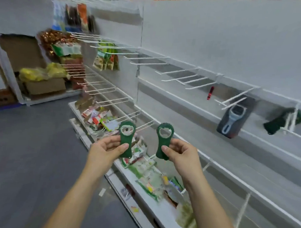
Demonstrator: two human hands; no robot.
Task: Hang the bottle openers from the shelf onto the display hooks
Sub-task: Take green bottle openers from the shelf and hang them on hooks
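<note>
I hold two green bottle openers upright in front of the white display wall. My left hand (107, 149) pinches the handle of the left opener (126, 135) between thumb and fingers. My right hand (180, 154) pinches the handle of the right opener (163, 141) the same way. Both openers have their round heads up and stand apart from each other. White wire display hooks (187, 77) stick out from the wall above and to the right. More green openers (279, 121) hang on a hook at the far right.
A dark carded peeler (234, 117) hangs on a hook right of centre, and a small red item (210, 92) hangs behind. Packets lie on the low shelf (146, 201) under my hands. Snack bags (105, 58) and cardboard boxes (44, 86) fill the left. Grey floor (29, 150) lies at left.
</note>
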